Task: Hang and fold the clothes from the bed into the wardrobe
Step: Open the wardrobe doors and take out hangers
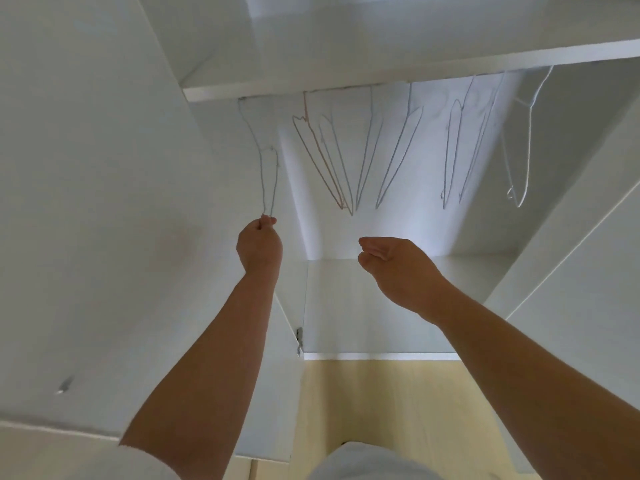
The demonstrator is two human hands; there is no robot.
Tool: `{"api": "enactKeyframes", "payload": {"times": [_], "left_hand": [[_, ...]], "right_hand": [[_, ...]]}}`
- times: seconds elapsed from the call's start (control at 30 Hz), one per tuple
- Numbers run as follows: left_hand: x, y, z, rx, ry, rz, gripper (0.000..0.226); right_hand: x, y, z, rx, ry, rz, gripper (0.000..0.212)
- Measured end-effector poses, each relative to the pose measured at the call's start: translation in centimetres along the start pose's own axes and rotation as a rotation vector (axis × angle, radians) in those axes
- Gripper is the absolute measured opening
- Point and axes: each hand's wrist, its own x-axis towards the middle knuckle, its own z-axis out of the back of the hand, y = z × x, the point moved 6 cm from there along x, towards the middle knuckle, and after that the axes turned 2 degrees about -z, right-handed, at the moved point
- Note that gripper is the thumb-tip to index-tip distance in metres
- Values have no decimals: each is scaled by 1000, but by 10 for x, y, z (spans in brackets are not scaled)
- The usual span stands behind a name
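I face an open white wardrobe (381,299) with several thin wire hangers hanging in a row under its upper shelf (381,76). My left hand (259,245) is raised and pinches the lower tip of the leftmost wire hanger (269,174). My right hand (394,263) hovers to the right at about the same height, fingers loosely curled, holding nothing. An orange-tinted hanger (317,161) and pale blue ones (398,157) hang bare further right. No clothes are in view.
The open left wardrobe door (104,202) stands close beside my left arm, with a hinge (299,341) at its inner edge. The right door (588,237) is open too. A lower shelf (381,356) lies under my hands; the yellowish floor (398,410) shows below.
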Motion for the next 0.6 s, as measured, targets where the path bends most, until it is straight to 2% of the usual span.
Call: {"api": "enactKeyframes", "payload": {"times": [0.23,0.33,0.47,0.6], "left_hand": [[-77,-36,52,441,17,-169,41],[-96,-51,60,578,185,-238,41],[-130,-64,49,653,527,-318,36],[-157,-84,22,620,699,-415,29]], "right_hand": [[-45,-10,4,-32,66,54,44],[-59,-20,3,-37,103,65,44],[-69,-45,3,-23,125,18,45],[-68,-74,7,-88,101,-79,47]]}}
